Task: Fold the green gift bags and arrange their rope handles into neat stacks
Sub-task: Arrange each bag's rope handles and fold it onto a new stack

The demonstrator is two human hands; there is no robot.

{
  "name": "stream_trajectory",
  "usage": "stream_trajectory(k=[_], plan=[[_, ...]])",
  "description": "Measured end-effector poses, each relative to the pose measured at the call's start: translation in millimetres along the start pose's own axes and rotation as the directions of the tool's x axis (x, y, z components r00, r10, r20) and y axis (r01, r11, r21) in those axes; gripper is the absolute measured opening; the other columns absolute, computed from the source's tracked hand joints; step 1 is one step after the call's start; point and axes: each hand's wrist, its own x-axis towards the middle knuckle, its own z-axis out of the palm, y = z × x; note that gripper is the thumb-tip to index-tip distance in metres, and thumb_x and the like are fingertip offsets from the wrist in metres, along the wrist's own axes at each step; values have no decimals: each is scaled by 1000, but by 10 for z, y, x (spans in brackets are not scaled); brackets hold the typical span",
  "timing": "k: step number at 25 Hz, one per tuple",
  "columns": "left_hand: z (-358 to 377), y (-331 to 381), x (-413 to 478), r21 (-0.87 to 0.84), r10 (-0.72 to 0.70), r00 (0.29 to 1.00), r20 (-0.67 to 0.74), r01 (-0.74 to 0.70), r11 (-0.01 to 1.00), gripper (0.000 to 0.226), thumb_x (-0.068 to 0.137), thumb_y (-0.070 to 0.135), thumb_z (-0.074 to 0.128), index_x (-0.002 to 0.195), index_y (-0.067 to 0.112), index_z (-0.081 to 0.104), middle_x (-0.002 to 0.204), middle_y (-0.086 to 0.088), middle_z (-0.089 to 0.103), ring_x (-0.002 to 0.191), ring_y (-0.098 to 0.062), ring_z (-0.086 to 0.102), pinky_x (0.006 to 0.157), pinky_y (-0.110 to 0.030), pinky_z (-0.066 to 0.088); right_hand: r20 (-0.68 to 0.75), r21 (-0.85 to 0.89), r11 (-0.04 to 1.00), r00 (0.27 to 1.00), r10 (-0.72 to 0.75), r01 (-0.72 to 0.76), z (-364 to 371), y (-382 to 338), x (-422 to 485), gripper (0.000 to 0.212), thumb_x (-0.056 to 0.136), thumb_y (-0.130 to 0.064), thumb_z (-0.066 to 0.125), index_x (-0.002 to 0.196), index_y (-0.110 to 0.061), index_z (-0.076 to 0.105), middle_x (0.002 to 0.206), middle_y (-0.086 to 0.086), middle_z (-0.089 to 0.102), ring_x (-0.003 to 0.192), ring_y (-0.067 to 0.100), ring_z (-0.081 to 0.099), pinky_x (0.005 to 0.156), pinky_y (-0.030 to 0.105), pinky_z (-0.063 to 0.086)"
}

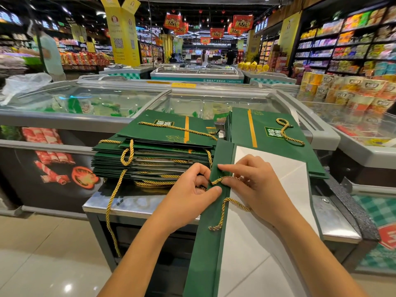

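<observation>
My left hand (192, 189): fingers curled, thumb flat on the fold strip, pinching the gold twisted rope handle (222, 179) where it meets the bag edge. My right hand (252, 185) grips the same rope from the other side, index finger stretched across the strip. Both are clamped on the rope; I judge that's to pull it taut and seat it before folding.

Under both palms is the dark green flat paper gift bag (205, 254), opened out with its white matte inside up. It runs from my fingertips back toward me and off the table edge. The paper looks stiff and sharply creased. The rope's frayed loose end lies on the strip just below my thumbs.

Left of my left knuckles is a tall stack of folded green bags (150, 133), thin layered edges, gold rope loops spilling out and one dangling low, not tidied yet. Beyond my right fingertips is a second stack of green bags (237, 125), orange stripe, one rope loop on top.

Both stacks sit on a shiny steel table (128, 203). Past them is a glass-lidded chest freezer (85, 99).
</observation>
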Motion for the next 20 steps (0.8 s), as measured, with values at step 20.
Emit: stream_trajectory(k=[20], plan=[[8, -75, 3, -53, 57, 998, -29, -59, 997, 18, 94, 9, 68, 107, 12, 55, 95, -11, 72, 78, -31, 72, 77, -50, 62, -70, 307, 952, 997, 17, 5, -54, 17, -50, 8, 88, -9, 76, 92, -16, 73, 86, -11, 71, 83, 16, 67, 73, 27, 56]])
